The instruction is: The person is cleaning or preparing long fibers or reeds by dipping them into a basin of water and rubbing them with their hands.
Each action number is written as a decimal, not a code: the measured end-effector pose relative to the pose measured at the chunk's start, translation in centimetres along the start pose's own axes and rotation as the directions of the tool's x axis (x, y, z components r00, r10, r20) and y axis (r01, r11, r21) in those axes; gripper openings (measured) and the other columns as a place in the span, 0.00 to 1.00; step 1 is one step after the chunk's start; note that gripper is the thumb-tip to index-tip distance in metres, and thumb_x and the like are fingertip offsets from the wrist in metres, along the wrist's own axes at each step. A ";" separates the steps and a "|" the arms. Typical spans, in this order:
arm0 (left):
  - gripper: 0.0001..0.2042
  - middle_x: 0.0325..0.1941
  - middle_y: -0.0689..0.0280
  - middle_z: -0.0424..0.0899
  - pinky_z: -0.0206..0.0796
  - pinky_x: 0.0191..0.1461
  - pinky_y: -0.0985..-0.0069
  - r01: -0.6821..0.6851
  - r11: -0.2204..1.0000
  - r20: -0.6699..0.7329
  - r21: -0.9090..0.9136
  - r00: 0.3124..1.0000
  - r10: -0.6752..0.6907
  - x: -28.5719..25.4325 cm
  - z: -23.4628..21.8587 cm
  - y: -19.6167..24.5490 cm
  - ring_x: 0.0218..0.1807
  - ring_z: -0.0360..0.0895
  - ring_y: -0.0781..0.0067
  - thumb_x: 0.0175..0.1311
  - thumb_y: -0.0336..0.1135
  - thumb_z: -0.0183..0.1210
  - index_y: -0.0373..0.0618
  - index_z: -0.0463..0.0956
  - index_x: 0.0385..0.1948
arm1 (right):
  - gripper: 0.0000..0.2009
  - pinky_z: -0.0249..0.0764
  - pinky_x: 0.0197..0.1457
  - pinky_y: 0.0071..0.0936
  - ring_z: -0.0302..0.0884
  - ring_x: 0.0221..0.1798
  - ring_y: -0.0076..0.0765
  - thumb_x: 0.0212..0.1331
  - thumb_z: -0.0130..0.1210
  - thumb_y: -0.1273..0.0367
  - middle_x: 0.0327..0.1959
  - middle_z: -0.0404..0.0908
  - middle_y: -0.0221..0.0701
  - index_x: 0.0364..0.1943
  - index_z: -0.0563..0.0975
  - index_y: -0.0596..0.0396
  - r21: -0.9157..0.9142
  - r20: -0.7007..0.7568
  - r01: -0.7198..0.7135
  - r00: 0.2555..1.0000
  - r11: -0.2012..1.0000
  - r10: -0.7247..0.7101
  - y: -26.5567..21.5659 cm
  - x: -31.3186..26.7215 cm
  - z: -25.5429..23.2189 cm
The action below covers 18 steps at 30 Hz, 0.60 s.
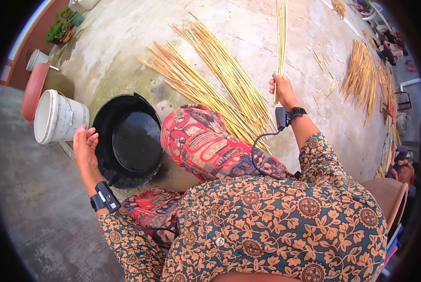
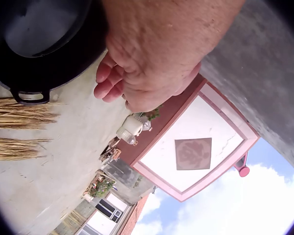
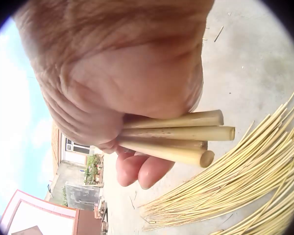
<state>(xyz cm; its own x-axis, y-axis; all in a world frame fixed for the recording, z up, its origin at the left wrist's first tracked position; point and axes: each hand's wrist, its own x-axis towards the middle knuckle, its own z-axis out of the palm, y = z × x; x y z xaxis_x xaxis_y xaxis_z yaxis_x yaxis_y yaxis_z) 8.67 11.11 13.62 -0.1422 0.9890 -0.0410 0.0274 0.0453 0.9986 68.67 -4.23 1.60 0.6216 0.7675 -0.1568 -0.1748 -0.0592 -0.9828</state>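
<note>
My right hand (image 1: 284,90) grips several straw-coloured plant stalks (image 1: 281,40) near their cut ends, and their long lengths point away from me. In the right wrist view the cut ends (image 3: 201,133) stick out of the fist, with fingertips (image 3: 148,172) curled beneath. Empty and loosely bent, my left hand (image 1: 86,149) is raised beside the rim of a black tub (image 1: 105,143). Dark liquid lies in the tub's bottom. Two spread bundles of stalks, a nearer one (image 1: 194,84) and a farther one (image 1: 234,70), lie on the concrete before my knees.
A white bucket (image 1: 69,116) and a reddish basin (image 1: 35,89) stand left of the tub. Potted plants (image 1: 58,31) line the wall. More bundled stalks (image 1: 360,77) lie at the right, near another person (image 1: 404,170). Loose stalk pieces (image 1: 319,61) litter the concrete.
</note>
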 end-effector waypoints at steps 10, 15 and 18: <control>0.15 0.33 0.65 0.81 0.69 0.33 0.83 0.054 0.994 -0.011 0.097 0.999 -0.053 -0.2 -0.7 -0.4 0.29 0.77 0.79 0.66 0.42 0.52 0.43 0.70 0.48 | 0.07 0.74 0.30 0.25 0.68 0.25 0.26 0.67 0.46 0.65 0.24 0.71 0.27 0.34 0.69 0.52 0.622 0.062 -0.154 0.987 0.768 0.147 -0.8 5.5 -6.1; 0.16 0.33 0.65 0.81 0.69 0.33 0.83 0.085 0.986 -0.021 0.146 0.996 -0.083 -0.7 -1.6 -0.9 0.29 0.77 0.79 0.65 0.44 0.53 0.43 0.70 0.48 | 0.07 0.75 0.34 0.32 0.69 0.26 0.30 0.66 0.47 0.65 0.24 0.71 0.29 0.33 0.69 0.52 0.642 0.004 -0.216 0.960 0.736 0.279 4.2 6.6 -3.9; 0.17 0.33 0.66 0.81 0.69 0.33 0.82 0.137 0.974 -0.032 0.182 0.991 -0.133 -0.7 -1.6 -0.7 0.29 0.77 0.78 0.65 0.45 0.53 0.44 0.70 0.48 | 0.07 0.76 0.34 0.34 0.70 0.27 0.33 0.65 0.47 0.65 0.25 0.71 0.30 0.33 0.70 0.52 0.631 0.002 -0.275 0.936 0.725 0.352 8.0 8.3 -2.6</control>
<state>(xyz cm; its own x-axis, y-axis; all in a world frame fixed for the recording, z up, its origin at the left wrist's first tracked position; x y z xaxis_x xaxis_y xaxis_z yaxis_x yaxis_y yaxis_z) 7.16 10.14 13.01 -0.1760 0.9691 -0.1726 0.1877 0.2052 0.9606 74.41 -0.04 -7.81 0.5183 0.6989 -0.4929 -0.7795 0.1490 -0.6084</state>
